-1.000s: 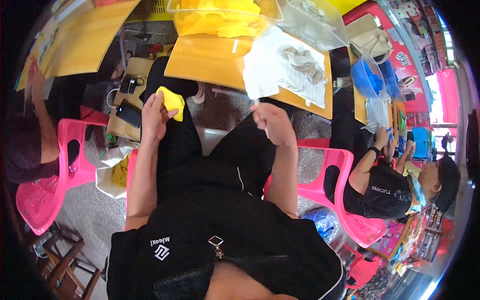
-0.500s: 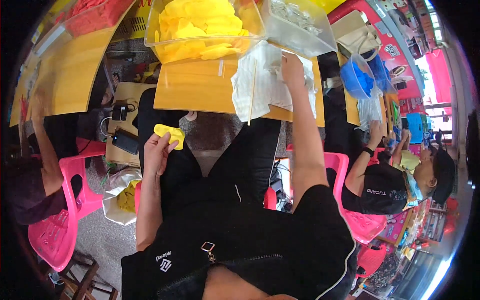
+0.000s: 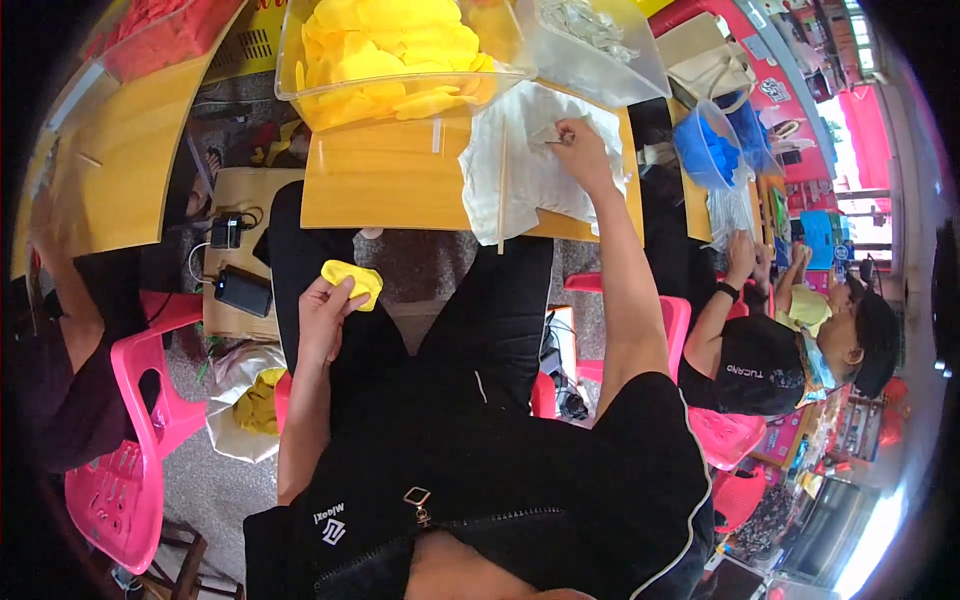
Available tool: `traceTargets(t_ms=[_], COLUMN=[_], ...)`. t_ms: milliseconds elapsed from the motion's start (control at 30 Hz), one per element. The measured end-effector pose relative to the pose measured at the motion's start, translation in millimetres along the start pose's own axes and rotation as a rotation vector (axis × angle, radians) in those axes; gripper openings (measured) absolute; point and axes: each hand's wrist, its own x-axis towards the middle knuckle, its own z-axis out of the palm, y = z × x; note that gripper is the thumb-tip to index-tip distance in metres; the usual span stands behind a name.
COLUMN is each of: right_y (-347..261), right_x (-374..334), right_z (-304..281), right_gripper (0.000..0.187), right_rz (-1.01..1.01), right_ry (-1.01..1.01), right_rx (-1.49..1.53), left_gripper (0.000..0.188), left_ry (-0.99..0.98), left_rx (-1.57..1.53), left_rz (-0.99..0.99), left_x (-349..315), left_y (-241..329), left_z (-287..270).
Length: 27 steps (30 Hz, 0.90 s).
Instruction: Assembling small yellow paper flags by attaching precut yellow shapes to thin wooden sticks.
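Note:
My left hand (image 3: 322,318) pinches a small, soft-looking yellow piece (image 3: 356,284), perhaps fabric, above my left thigh. My right arm reaches forward to a crumpled white cloth (image 3: 535,195) on the table. Over that cloth my right hand (image 3: 584,160) is closed, thumb and forefinger together, with a small thin greyish piece (image 3: 553,141) showing at the fingertips; its kind is too small to tell. A slim wooden stick (image 3: 503,180) lies along the left part of the cloth, its near end past the table edge.
Ahead stand a clear bin (image 3: 290,92) heaped with yellow pieces and another bin (image 3: 650,80) of greyish-white bits on the wooden table (image 3: 370,190). A phone (image 3: 243,290) lies on a stand at left. A white bag (image 3: 225,425) holds yellow pieces. Co-workers sit on both sides.
My right hand has come slightly nearer over the white cloth, and a small thin piece now shows at its fingertips. My left hand has shifted a little right with the yellow piece.

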Motion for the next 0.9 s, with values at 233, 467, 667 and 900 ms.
traceTargets(t_ms=[233, 467, 667, 900], right_y=[-18, -31, -116, -162], right_x=[-40, -74, -108, -159], right_z=[-11, 16, 69, 94], right_gripper=[0.02, 0.034, 0.038, 0.028], right_rz=[0.446, 0.515, 0.566, 0.465], right_ry=[0.042, 0.127, -0.144, -0.337], right_rx=[1.191, 1.701, 1.94, 1.857], left_gripper=[0.013, 0.014, 0.035, 0.034], left_ry=[-0.02, -0.043, -0.128, -0.134], left_rx=[-0.012, -0.019, -0.034, 0.214], left_rz=[0.001, -0.044, -0.118, 0.055], left_x=[2, 0, -2, 2], left_y=[-3, -4, 7, 24], left_z=[-2, 1, 32, 72])
